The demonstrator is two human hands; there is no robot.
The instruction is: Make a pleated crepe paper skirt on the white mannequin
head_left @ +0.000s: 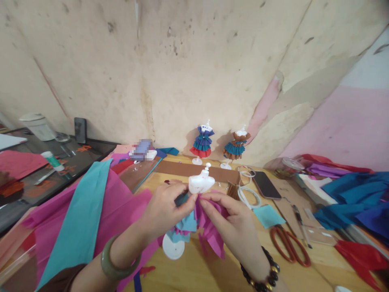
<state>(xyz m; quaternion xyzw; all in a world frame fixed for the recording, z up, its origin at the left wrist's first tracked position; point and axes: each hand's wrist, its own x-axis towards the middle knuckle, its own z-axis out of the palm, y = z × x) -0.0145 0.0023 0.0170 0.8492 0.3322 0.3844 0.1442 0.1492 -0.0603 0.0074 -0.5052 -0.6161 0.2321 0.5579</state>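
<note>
Mannequin [201,183], small and white, is standing between the two hands near the middle of the table [187,272], and its round base [173,246] is resting on the wood, below and a little to the left. Left hand [164,207] is holding the body just under the bust, with the thumb and forefinger closing at the waist; what exactly they are pinching, I cannot tell. Right hand [237,221] is pinching the pink ruffle [212,231] between thumb and forefinger at the same waist, and the lower part of it is hanging down beside the light blue ruffles [187,222]. The other right fingers are bending behind and are partly hidden. Behind, near the wall [170,81], two dressed figures are standing upright: one in blue and red [203,141], one in brown and teal [235,149]. On the left side, a turquoise sheet [82,219] is lying across a big pink sheet [121,202]. On the right side, a white ring [258,200], a phone [267,185], a small blue square [269,215], scissors [289,245] with orange handles and a pen [299,221] are lying. Blue cloth-like material [352,198] is spreading further to the right.
</note>
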